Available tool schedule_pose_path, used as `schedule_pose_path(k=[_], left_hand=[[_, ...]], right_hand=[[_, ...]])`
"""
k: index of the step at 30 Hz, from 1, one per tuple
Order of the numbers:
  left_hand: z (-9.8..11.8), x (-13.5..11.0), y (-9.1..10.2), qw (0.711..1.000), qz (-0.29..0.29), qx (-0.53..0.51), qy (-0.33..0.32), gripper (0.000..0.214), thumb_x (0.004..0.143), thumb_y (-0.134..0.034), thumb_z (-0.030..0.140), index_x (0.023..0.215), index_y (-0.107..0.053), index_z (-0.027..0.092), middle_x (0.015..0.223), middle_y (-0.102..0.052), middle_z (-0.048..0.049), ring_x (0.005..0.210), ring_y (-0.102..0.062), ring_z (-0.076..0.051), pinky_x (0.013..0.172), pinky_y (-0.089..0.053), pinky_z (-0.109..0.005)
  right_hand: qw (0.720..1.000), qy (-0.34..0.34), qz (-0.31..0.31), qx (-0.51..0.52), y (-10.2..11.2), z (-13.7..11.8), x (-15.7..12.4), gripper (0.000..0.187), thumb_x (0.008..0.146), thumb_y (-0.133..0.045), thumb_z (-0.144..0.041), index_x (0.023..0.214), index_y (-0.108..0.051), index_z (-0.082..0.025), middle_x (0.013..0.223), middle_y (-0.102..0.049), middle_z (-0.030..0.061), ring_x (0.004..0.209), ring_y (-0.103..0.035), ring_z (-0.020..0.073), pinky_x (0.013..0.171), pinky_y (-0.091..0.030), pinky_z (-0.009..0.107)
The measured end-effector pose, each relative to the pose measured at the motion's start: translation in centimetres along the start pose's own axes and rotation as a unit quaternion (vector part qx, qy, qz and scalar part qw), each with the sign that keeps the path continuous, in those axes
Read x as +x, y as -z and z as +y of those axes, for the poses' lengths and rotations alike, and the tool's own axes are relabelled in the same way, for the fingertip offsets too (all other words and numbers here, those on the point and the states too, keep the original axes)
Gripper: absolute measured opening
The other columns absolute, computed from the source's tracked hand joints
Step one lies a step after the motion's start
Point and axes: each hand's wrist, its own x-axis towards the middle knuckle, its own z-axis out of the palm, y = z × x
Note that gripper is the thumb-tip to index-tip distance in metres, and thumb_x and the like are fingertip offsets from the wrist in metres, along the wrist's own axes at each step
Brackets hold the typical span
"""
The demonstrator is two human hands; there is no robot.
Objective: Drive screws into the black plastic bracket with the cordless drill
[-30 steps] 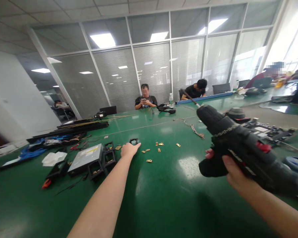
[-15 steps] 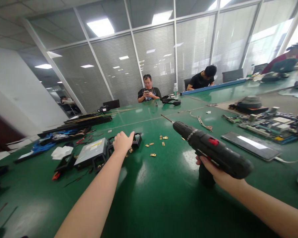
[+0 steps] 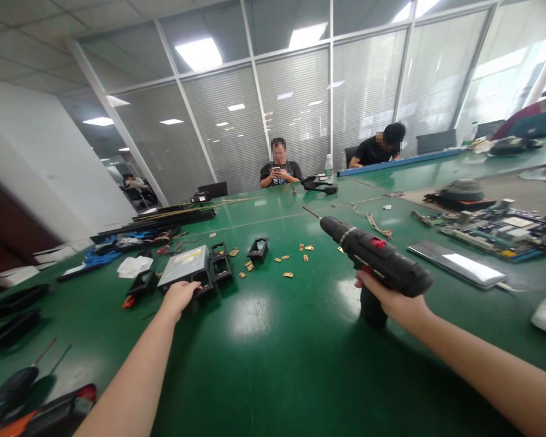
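Note:
My right hand [image 3: 391,301] grips a black cordless drill [image 3: 375,252] by its handle, with a long thin bit pointing away to the upper left. My left hand [image 3: 181,298] is at the near black open frame [image 3: 205,290], beside a silver box-shaped drive [image 3: 184,265]. Its fingers are drawn together at the frame's opening, where small bits lie; what they hold, if anything, is hidden. More black frames [image 3: 221,269] stand just behind. Another black frame [image 3: 258,249] is set apart to the right, with several small brass plates [image 3: 288,275] around it.
On the right lie a phone [image 3: 457,264] with a cable and a circuit board [image 3: 505,227]. Another drill [image 3: 13,388] and black trays [image 3: 11,328] are at the left. White tissue [image 3: 134,267] sits by the drive. People sit across the green table [image 3: 273,364].
My left hand has moved left and nearer, from the frame beside the brass plates to the one by the drive. The drill stays in my right hand; the view has swung left.

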Motion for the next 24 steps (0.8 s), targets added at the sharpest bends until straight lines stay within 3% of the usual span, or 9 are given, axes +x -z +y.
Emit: schedule_pose_path(k=[3, 5, 9, 12, 17, 24], left_hand=[[0.0, -1.1, -0.3, 0.995, -0.003, 0.097, 0.005, 0.019, 0.067, -0.067, 0.04, 0.067, -0.068, 0.021, 0.074, -0.071, -0.0103, 0.075, -0.065, -0.031, 0.069, -0.048, -0.038], [0.2, -1.9, -0.2, 0.994, 0.015, 0.103, -0.026, 0.018, 0.071, -0.063, 0.04, 0.07, -0.066, 0.022, 0.079, -0.071, -0.0089, 0.078, -0.063, -0.029, 0.071, -0.046, -0.036], [0.3, -4.1, -0.5, 0.997, 0.052, 0.016, -0.063, 0.017, 0.078, -0.056, 0.038, 0.072, -0.059, 0.023, 0.075, -0.065, -0.0033, 0.076, -0.06, -0.024, 0.067, -0.043, -0.031], [0.8, -5.9, -1.1, 0.994, 0.039, -0.09, -0.047, 0.017, 0.079, -0.055, 0.038, 0.072, -0.056, 0.022, 0.071, -0.061, -0.0006, 0.074, -0.059, -0.021, 0.064, -0.044, -0.029], [3.3, -8.6, -1.6, 0.958, 0.0, -0.28, 0.057, 0.011, 0.078, -0.06, 0.032, 0.076, -0.056, 0.021, 0.071, -0.06, 0.0014, 0.066, -0.061, -0.017, 0.057, -0.047, -0.026], [6.9, -12.5, -0.7, 0.862, -0.081, -0.441, 0.236, 0.009, 0.078, -0.066, 0.017, 0.086, -0.062, 0.018, 0.075, -0.068, -0.003, 0.061, -0.067, -0.015, 0.055, -0.055, -0.025]], right_hand=[[1.0, -0.002, 0.008, 0.0, 0.0, 0.1, 0.0, 0.037, 0.078, -0.076, -0.052, 0.093, -0.073, -0.018, 0.077, -0.078, 0.0097, 0.072, -0.076, 0.031, 0.073, -0.063, 0.047], [1.0, -0.002, 0.012, 0.0, 0.0, 0.1, 0.0, 0.037, 0.078, -0.076, -0.052, 0.095, -0.072, -0.018, 0.076, -0.078, 0.0093, 0.071, -0.075, 0.0306, 0.072, -0.063, 0.047], [1.0, 0.005, 0.006, 0.001, 0.0, 0.1, -0.1, 0.036, 0.078, -0.075, -0.049, 0.098, -0.071, -0.019, 0.076, -0.077, 0.0078, 0.071, -0.075, 0.0296, 0.074, -0.063, 0.046], [1.0, 0.01, -0.007, -0.003, 0.2, 0.1, -0.1, 0.036, 0.076, -0.077, -0.049, 0.096, -0.072, -0.019, 0.078, -0.077, 0.0082, 0.076, -0.075, 0.0314, 0.078, -0.062, 0.049], [0.999, 0.026, -0.03, -0.005, 0.6, -0.2, 0.0, 0.034, 0.074, -0.079, -0.047, 0.095, -0.073, -0.02, 0.082, -0.077, 0.0095, 0.088, -0.075, 0.0342, 0.087, -0.06, 0.052], [0.999, 0.033, -0.031, 0.004, 0.5, -0.1, 0.0, 0.032, 0.077, -0.077, -0.046, 0.098, -0.073, -0.021, 0.081, -0.077, 0.0092, 0.092, -0.075, 0.036, 0.088, -0.06, 0.053]])
